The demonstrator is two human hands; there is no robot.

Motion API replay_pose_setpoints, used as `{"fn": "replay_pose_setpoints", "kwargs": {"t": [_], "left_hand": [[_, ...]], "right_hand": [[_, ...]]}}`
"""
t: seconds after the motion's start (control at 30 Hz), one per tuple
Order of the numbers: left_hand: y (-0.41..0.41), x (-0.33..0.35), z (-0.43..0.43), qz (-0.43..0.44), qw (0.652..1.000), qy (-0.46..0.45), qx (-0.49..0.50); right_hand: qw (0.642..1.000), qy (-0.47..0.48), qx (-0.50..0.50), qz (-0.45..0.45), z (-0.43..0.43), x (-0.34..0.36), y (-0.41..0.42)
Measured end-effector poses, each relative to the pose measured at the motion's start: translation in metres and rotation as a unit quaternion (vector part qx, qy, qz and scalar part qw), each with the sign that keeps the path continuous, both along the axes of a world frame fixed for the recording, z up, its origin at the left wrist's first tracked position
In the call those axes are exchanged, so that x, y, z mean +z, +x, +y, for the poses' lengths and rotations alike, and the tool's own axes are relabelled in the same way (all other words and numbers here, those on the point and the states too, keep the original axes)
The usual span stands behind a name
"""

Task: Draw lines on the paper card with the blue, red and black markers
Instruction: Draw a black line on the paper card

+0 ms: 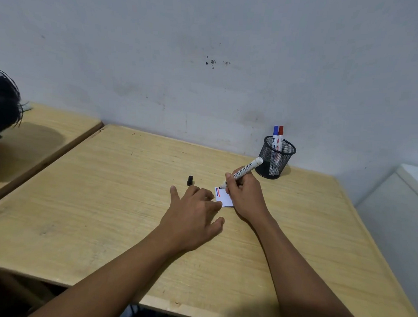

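Observation:
A small white paper card lies on the wooden table, with a blue line and a red line along its left edge. My right hand grips the uncapped black marker, whose tip touches the card's top left corner. My left hand rests flat on the table, fingers spread, with fingertips on the card's left edge. The black cap lies on the table just beyond my left hand. The blue marker and the red marker stand capped in a black mesh pen cup.
The pen cup stands at the back right of the table near the grey wall. A second wooden table adjoins on the left, with a dark object at the far left edge. A white surface lies to the right.

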State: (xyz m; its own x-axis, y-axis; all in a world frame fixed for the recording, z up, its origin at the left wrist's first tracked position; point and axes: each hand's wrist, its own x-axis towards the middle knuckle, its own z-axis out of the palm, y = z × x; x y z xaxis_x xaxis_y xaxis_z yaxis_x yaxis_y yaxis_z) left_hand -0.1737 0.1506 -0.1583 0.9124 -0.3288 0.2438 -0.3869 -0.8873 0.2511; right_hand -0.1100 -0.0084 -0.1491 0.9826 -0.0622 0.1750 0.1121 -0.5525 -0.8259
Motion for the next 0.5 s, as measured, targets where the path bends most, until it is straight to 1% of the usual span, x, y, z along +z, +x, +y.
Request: {"fn": "replay_pose_setpoints", "kwargs": {"t": [0.2,0.5], "left_hand": [[0.0001,-0.0013,0.0004,-0.003,1.000,0.001,0.002],[0.0013,-0.0001,-0.0003,0.003,1.000,0.000,0.003]], "right_hand": [[1.000,0.004,0.005,-0.003,-0.0016,0.0006,0.0012],[0.999,-0.033,0.001,0.007,-0.0005,0.0027,0.0025]]}}
